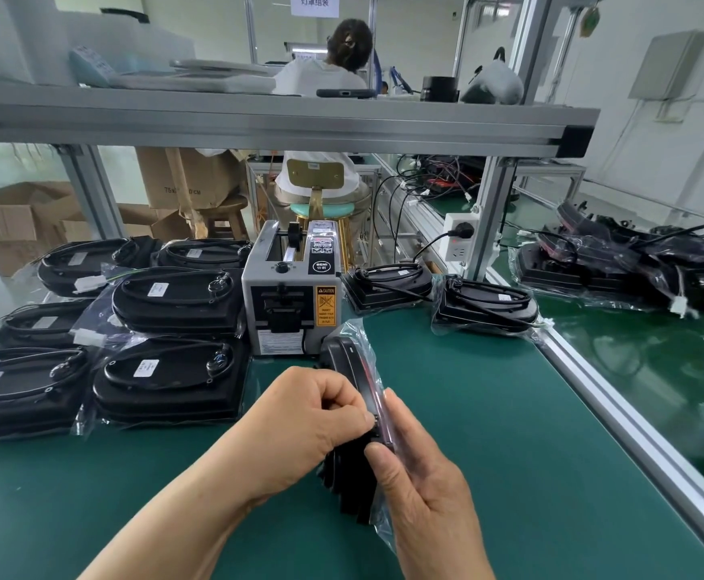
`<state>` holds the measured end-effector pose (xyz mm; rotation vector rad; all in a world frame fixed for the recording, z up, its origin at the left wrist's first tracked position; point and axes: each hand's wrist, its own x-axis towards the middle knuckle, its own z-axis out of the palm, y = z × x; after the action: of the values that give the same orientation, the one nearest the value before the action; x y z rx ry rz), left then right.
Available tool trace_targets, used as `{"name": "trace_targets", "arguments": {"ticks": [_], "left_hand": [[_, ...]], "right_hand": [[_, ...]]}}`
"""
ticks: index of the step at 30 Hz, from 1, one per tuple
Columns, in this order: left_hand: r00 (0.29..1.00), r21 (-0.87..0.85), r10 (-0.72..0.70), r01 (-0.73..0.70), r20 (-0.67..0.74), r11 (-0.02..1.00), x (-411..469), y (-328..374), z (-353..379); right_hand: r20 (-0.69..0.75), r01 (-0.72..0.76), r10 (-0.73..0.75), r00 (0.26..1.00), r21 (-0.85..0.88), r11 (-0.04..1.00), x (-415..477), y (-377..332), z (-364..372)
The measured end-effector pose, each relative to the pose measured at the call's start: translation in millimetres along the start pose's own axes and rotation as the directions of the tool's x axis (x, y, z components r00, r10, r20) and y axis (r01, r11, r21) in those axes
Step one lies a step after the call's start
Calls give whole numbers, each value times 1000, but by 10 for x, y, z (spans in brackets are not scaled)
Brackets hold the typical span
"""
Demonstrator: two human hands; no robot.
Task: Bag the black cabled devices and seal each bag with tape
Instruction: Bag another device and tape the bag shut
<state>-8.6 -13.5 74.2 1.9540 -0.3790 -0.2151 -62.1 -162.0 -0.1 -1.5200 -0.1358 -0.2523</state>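
Bagged device (pixel 343 358) standing edge-up — the left hand (pixel 300 420) and right hand (pixel 421 475) are pinching it, long axis running toward the tape dispenser (pixel 289 295).

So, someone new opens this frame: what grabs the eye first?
Front and centre, the left hand and right hand grip a black device held edge-on inside a clear bag. Just behind it sits the grey tape dispenser, with bagged devices stacked to its left. A tangled heap of cabled devices lies at far right.
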Motion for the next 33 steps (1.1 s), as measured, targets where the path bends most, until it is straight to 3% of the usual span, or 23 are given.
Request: {"name": "trace_targets", "arguments": {"ticks": [25, 33], "left_hand": [[994, 101, 5, 6, -107, 995, -3, -99, 29], [980, 5, -48, 50, -193, 999, 32, -135, 124]], "right_hand": [[7, -3, 3, 1000, 6, 1000, -8, 34, 11], [1, 1, -1, 1000, 9, 1000, 10, 53, 22]]}}
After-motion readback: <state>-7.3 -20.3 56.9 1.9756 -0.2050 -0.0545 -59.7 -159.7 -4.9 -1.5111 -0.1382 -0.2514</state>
